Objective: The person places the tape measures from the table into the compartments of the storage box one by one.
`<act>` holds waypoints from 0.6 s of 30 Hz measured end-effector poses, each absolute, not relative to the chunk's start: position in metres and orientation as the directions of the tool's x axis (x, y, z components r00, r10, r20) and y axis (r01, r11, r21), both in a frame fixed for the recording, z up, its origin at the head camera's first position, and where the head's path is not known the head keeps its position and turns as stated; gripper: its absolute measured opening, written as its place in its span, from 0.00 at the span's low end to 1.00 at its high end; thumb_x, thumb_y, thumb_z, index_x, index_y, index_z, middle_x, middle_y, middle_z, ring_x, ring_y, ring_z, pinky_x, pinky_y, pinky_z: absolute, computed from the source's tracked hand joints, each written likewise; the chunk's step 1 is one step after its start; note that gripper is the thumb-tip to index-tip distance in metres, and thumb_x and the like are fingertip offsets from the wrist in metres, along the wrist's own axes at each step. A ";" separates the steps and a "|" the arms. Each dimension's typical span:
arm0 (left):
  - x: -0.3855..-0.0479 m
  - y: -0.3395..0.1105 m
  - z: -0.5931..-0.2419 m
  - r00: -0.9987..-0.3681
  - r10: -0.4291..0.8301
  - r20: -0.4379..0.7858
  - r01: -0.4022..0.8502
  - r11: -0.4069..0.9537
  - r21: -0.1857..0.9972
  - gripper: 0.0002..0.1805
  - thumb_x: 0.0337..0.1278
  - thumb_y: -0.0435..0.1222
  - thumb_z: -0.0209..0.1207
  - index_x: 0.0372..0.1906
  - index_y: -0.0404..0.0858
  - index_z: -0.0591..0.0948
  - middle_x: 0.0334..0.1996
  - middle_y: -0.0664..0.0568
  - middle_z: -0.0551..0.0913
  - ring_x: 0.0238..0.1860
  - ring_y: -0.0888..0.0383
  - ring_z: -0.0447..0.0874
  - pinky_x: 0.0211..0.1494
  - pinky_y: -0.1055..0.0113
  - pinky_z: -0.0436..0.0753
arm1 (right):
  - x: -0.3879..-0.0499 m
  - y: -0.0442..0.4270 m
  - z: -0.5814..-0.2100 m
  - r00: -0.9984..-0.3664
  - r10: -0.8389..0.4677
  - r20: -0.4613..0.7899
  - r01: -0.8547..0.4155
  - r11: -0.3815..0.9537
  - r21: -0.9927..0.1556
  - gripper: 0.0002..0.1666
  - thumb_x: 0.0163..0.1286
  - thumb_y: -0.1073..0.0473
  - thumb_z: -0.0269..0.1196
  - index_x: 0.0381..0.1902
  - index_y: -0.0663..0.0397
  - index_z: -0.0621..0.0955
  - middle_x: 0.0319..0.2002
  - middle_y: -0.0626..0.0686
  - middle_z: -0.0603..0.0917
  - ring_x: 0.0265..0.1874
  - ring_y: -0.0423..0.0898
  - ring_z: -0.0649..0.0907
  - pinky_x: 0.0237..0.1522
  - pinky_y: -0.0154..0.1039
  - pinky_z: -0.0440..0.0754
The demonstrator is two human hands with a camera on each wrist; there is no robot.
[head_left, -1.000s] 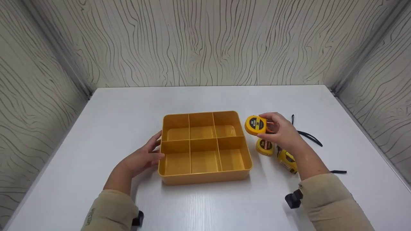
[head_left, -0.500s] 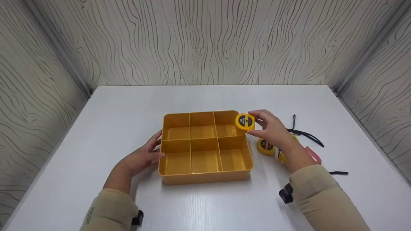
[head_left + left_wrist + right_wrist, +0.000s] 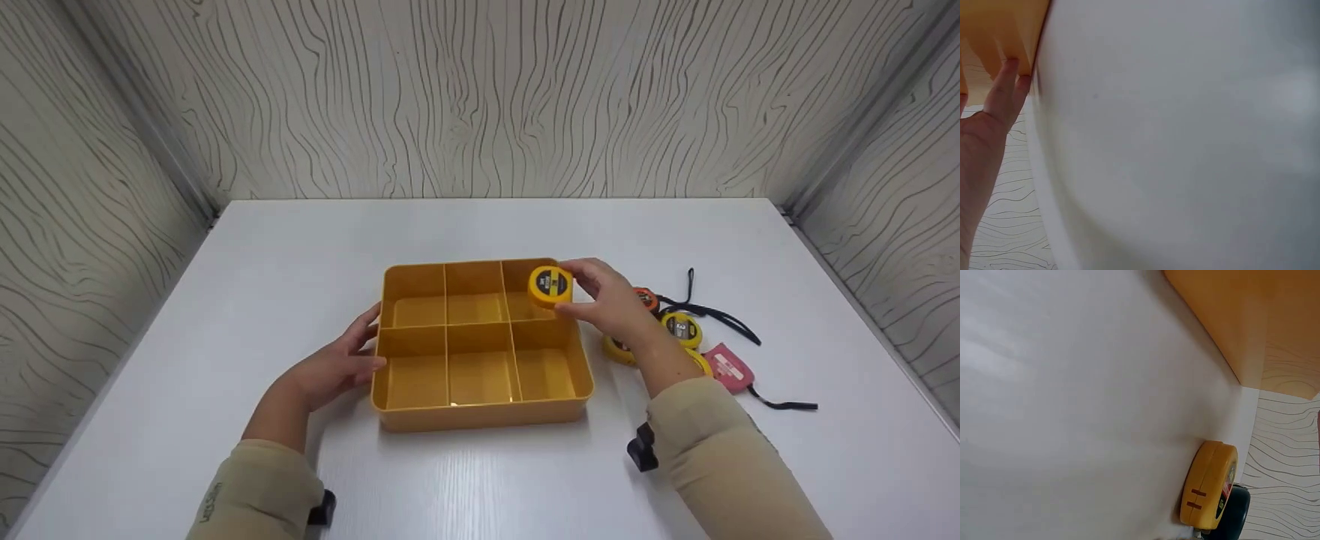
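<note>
My right hand pinches a round yellow tape measure by its right side. The tape measure hangs over the back right compartment of a yellow-orange divided box, its dark label facing up. Against the box's left wall rests my left hand, thumb tip at the rim. In the left wrist view, fairly straight fingers touch the outside of the box wall. The held tape measure lies outside the right wrist view; a different yellow tape measure on the table shows there.
Right of the box lie a yellow tape measure, an orange one and a pink one, with black straps. The right forearm partly covers other yellow ones. Patterned walls border the white table.
My right hand has carried the yellow tape measure leftward, from beside the box to over its back right compartment. More tape measures show behind the forearm. My left hand stays at the box.
</note>
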State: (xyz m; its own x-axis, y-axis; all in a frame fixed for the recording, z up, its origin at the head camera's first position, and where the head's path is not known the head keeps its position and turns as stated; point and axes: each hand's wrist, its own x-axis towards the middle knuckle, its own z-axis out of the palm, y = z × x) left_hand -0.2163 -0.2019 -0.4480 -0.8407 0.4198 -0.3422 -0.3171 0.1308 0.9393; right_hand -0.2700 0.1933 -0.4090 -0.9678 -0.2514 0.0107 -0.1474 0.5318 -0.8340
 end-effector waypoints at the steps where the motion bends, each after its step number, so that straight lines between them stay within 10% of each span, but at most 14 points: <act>1: -0.216 -0.202 -0.448 -0.840 0.420 -0.342 -0.317 0.131 0.939 0.51 0.46 0.41 0.66 0.69 0.66 0.46 0.71 0.53 0.45 0.69 0.51 0.53 0.64 0.57 0.65 | -0.271 0.192 -0.411 -0.968 -0.251 0.009 -0.144 0.528 -0.837 0.42 0.49 0.44 0.70 0.61 0.45 0.69 0.61 0.46 0.67 0.66 0.45 0.62 0.64 0.43 0.61; 18: -0.216 -0.201 -0.447 -0.852 0.383 -0.357 -0.317 0.166 0.934 0.52 0.40 0.45 0.68 0.68 0.70 0.48 0.70 0.57 0.48 0.69 0.53 0.51 0.64 0.56 0.64 | -0.269 0.184 -0.424 -0.978 -0.206 -0.031 -0.086 0.537 -0.839 0.42 0.48 0.43 0.70 0.61 0.38 0.68 0.65 0.45 0.62 0.67 0.44 0.59 0.65 0.44 0.60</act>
